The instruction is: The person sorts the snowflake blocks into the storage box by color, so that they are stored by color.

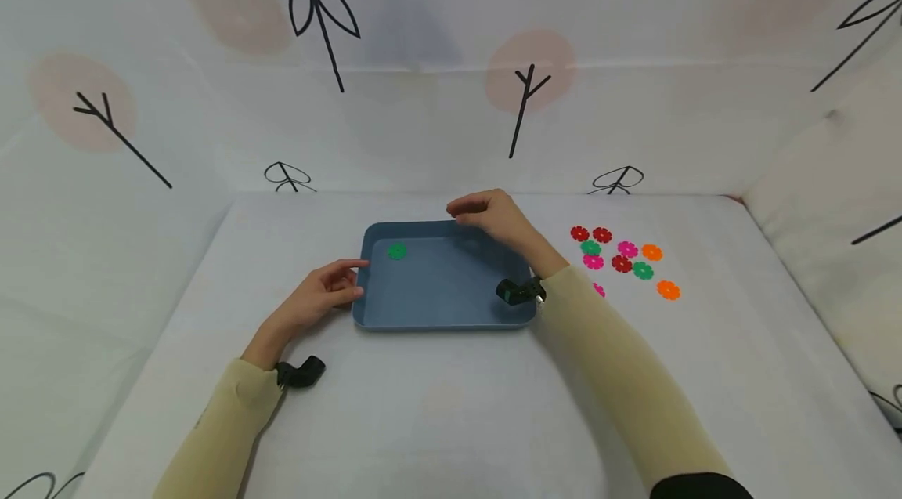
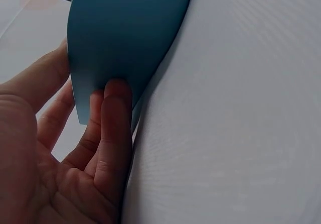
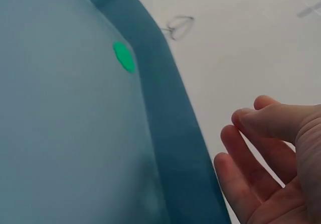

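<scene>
A shallow blue-grey tray (image 1: 444,287) lies on the white table. At its left end, my left hand (image 1: 320,297) grips the tray's edge; in the left wrist view its fingers (image 2: 116,118) press on the outer wall (image 2: 125,33), and one digit reaches over the rim. Over the far rim hovers my right hand (image 1: 493,215), fingers loosely curled and thumb near the index fingertip, with nothing visible between them. Inside the tray, near its far left corner, lies one green flower-shaped disc (image 1: 397,251). The right wrist view shows the same green disc (image 3: 124,57) near the wall.
Right of the tray, several loose flower-shaped discs lie on the table: red (image 1: 622,264), green (image 1: 643,270), pink (image 1: 593,262) and orange (image 1: 669,291). The right sleeve (image 1: 613,366) partly covers one pink disc (image 1: 599,290). White patterned cloth (image 1: 423,131) rises behind the table.
</scene>
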Available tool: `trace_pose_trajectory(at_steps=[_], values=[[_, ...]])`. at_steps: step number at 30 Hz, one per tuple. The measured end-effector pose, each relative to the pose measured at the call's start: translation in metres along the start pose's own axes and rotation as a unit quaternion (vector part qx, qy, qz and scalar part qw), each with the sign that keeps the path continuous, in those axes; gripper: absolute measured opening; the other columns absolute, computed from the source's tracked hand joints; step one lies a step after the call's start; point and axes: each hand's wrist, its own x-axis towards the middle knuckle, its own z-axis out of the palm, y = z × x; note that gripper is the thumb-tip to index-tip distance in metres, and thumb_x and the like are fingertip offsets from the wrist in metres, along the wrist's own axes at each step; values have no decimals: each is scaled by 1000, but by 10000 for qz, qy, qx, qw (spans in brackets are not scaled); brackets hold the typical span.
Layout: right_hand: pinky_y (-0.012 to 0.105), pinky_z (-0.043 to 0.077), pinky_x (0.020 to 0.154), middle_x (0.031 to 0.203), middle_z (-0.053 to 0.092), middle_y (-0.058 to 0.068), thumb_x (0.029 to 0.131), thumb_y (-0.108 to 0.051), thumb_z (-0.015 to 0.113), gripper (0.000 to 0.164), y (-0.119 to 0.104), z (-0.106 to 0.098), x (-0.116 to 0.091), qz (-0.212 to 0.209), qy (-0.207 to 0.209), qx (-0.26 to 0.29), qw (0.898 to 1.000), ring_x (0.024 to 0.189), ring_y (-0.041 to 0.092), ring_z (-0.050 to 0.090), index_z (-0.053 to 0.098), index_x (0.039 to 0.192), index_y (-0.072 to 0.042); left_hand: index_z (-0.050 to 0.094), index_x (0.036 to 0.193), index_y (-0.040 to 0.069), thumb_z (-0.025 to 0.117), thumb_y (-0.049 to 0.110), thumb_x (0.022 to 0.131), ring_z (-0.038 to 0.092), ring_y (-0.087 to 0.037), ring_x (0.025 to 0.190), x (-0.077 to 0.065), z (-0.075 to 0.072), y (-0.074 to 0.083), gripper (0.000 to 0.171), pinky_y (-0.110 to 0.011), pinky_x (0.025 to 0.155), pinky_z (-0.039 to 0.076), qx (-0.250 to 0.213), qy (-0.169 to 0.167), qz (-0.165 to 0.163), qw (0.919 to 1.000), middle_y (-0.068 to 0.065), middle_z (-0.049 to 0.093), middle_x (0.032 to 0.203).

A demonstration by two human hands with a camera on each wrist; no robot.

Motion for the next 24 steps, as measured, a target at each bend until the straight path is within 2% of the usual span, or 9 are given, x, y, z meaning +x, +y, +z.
trace_pose_trajectory(at_steps=[4,9,13,17,24], values=[[40,47,99,121,68,11,96,-10,67,28,8,-29,-16,215,274,37,9994,110,24,64,69,124,-4,50,141,-1,67,11,97,55,-13,74,1,-1,1,49,-26,66,48,-28,-33,45,10000,-13,55,99],[41,45,101,124,67,12,98,-16,66,30,29,-68,-39,654,708,-205,9951,113,24,62,68,126,-7,49,141,-1,67,9,96,55,-13,74,2,0,2,49,-25,66,48,-3,-15,43,10000,-14,55,101],[42,48,95,126,65,11,100,-23,63,31,47,-99,-64,1111,990,-645,9868,113,25,60,67,128,-11,50,141,0,67,11,97,55,-13,74,2,0,1,49,-25,66,48,12,-5,0,10000,-14,55,102],[41,49,92,133,60,12,101,-31,61,38,62,-124,-93,1507,1079,-1131,9761,117,30,56,62,134,-12,51,141,1,68,13,96,55,-14,75,1,0,2,49,-26,66,48,20,-13,-53,10000,-14,55,101],[41,49,90,137,54,16,101,-32,59,41,78,-158,-133,1864,1221,-1630,9611,127,39,42,58,136,-10,51,141,2,68,14,96,55,-15,76,1,-1,1,50,-26,67,48,18,-13,-72,10000,-13,55,100]])
